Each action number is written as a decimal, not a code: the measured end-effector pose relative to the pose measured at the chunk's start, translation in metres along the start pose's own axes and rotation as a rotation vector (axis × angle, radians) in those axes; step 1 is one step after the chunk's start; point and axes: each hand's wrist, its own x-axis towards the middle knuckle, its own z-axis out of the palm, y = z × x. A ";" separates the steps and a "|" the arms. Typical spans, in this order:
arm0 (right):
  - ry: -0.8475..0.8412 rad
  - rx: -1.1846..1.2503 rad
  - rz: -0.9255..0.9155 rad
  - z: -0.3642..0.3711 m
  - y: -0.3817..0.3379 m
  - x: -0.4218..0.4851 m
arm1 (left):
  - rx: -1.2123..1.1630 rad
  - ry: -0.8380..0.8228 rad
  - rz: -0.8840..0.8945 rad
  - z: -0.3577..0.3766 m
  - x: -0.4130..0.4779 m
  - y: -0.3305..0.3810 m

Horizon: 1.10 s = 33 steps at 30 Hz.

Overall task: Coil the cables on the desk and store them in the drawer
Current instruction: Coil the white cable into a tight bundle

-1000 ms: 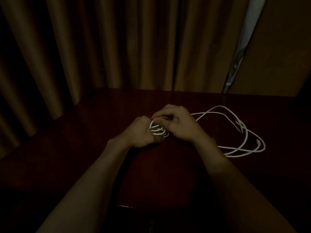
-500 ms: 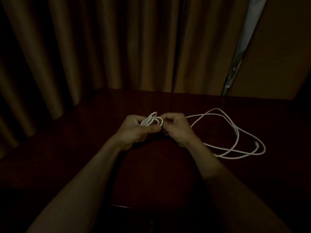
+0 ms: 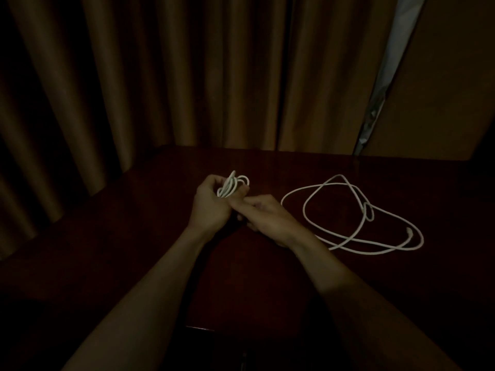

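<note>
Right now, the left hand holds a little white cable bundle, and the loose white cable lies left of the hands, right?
No: the head view shows the loose white cable lying on the desk right of the hands, beyond the right hand. The left hand does hold the white cable bundle.

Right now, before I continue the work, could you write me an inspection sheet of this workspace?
Surface: dark wooden desk, dimly lit.
Job's things: coiled white cable, held above the desk in the left hand.
Clutter: nothing seen.
Hands: left hand grips that cable; right hand curled beside it, grasp unclear.
Cables: loose white cable lies in open loops on the desk, at the right.
Surroundings: brown curtains behind the desk.
</note>
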 end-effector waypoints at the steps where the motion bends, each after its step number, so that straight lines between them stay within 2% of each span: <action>1: 0.043 0.011 0.006 0.002 0.000 0.001 | 0.035 0.002 0.012 0.000 0.000 -0.001; 6: 0.293 0.092 0.027 0.012 -0.001 0.007 | 0.180 0.051 0.054 0.001 -0.001 0.000; 10: 0.255 0.163 0.051 0.009 0.001 0.011 | 0.129 0.009 0.016 -0.001 0.002 0.001; 15: 0.246 0.197 0.092 0.005 0.001 0.011 | 0.021 -0.220 -0.085 -0.010 0.001 0.006; 17: 0.297 0.220 0.101 0.000 0.004 0.014 | 0.013 -0.299 -0.089 -0.014 0.001 0.005; 22: 0.268 0.266 0.075 -0.010 0.012 0.013 | -0.125 -0.391 -0.111 -0.021 0.003 0.004; 25: 0.286 0.298 0.080 -0.014 0.015 0.013 | -0.103 -0.453 -0.074 -0.020 0.002 0.002; 28: 0.298 0.290 0.091 -0.014 0.016 0.014 | -0.016 -0.445 -0.030 -0.016 0.002 -0.001; 33: 0.307 0.253 0.085 -0.012 0.014 0.013 | 0.040 -0.315 -0.003 -0.009 -0.002 -0.001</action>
